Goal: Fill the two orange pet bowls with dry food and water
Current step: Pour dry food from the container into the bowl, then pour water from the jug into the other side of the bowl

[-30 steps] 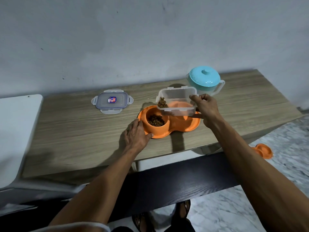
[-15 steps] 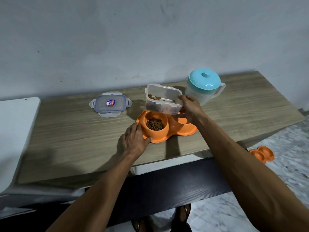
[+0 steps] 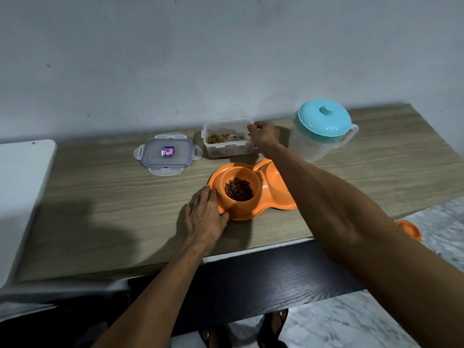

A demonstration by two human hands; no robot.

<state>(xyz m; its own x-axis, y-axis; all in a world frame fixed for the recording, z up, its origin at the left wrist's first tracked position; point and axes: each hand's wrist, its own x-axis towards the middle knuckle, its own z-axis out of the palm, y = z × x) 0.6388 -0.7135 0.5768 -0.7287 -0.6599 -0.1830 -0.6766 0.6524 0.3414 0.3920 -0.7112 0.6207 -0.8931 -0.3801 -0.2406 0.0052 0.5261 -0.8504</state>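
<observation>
I see the orange double bowl [image 3: 253,189] lying flat on the wooden table [image 3: 105,197], near the middle and a little toward the near edge. Its long axis runs from near-left to far-right. The left well holds a heap of brown dry food [image 3: 238,189]; the right well [image 3: 272,175] is mostly hidden under my right forearm, so I cannot tell what is in it.

My left hand [image 3: 204,218] rests palm down at the bowl's near-left end, fingers against the rim and the thumb pressed to its outer wall, bracing rather than lifting.

Just beyond the bowl stands the clear food container [image 3: 228,140], upright and open, with some kibble left inside. My right hand [image 3: 263,135] is closed on its right rim. The container's lid [image 3: 167,154] lies flat to its left, apart from it. The pitcher with a teal lid [image 3: 322,129] stands to the right of the container, near my right hand, its handle pointing right.

The table's left half is bare wood, as is the strip to the right of the pitcher. Another orange dish [image 3: 409,229] sits on the floor beyond the table's near-right edge.
</observation>
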